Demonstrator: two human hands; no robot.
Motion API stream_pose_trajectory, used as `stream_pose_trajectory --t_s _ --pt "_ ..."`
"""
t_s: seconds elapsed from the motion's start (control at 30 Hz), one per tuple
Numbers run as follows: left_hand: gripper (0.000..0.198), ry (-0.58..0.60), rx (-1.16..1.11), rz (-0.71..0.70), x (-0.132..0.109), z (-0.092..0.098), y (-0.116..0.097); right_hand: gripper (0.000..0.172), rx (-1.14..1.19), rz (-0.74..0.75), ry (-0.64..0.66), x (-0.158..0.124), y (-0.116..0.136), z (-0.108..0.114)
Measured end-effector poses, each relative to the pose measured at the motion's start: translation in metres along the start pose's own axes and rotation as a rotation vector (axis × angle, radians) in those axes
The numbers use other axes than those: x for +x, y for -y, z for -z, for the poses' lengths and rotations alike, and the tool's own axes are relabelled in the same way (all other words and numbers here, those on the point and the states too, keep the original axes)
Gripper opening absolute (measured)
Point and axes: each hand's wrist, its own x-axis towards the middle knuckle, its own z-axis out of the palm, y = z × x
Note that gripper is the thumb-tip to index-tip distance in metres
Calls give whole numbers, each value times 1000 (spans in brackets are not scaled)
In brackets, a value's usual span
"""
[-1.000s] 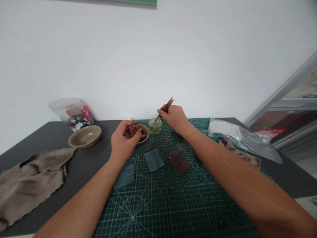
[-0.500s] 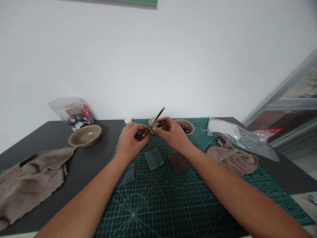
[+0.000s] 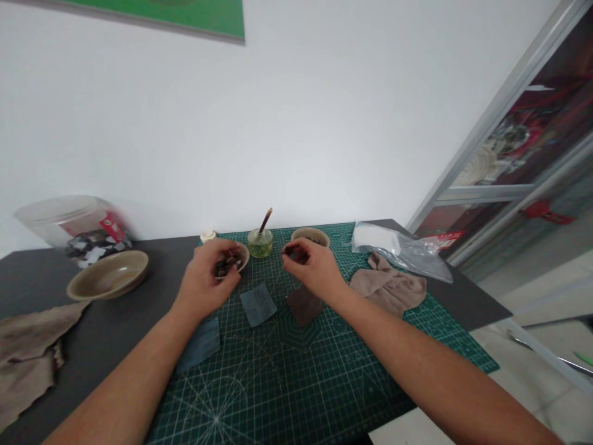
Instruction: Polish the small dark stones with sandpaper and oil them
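Note:
My left hand [image 3: 204, 275] is over a small bowl [image 3: 245, 253] of dark pieces. Its thumb and fingers are curved but apart, and I make out nothing held between them. My right hand [image 3: 312, 266] is closed in a pinch just in front of a second small bowl [image 3: 327, 238] with dark bits in it. Whatever lies between those fingertips is too dark to make out. Between the hands, a little farther back, stands a glass jar [image 3: 260, 246] of yellow-green liquid with a thin brown stick [image 3: 265, 220] leaning out of it.
Blue-grey [image 3: 258, 304] and brown [image 3: 304, 306] cloth squares lie on the green cutting mat [image 3: 296, 383]. To the right are a crumpled cloth [image 3: 389, 287] and a clear plastic bag [image 3: 417, 256]. A wide bowl [image 3: 109, 278], clear tub [image 3: 74, 228] and cloth [image 3: 32, 346] occupy the left.
My hands were close together in front of the jar; now they are apart, the left over its bowl and the right near the other. The view has turned right.

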Motion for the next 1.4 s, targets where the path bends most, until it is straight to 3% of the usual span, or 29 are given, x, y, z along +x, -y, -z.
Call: stream_pose_trajectory --t_s 0.07,0.13,0.27,0.47,0.73,0.87,1.03,1.2,1.4 --pt "30 -175 17 156 3 5 9 17 -126 7 -63 12 -14 20" --pt "26 -237 47 288 6 7 19 18 -212 -64 -89 22 -29 35" --pt "14 -134 142 397 10 6 33 14 -390 -100 60 37 -50 39" --pt "18 -66 193 549 8 3 35 15 -567 -130 257 53 -51 23" --pt "19 -369 -47 660 11 5 34 19 -682 -217 282 64 -47 32" --pt "16 -523 -173 591 11 8 38 23 -677 -125 162 54 -36 32" --pt "17 -574 -237 485 9 9 38 24 -461 214 161 33 5 1" --pt "17 -582 -298 479 8 8 37 24 -338 430 327 37 49 -48" --pt "20 -569 -320 453 8 11 34 32 -480 428 502 66 54 -101"
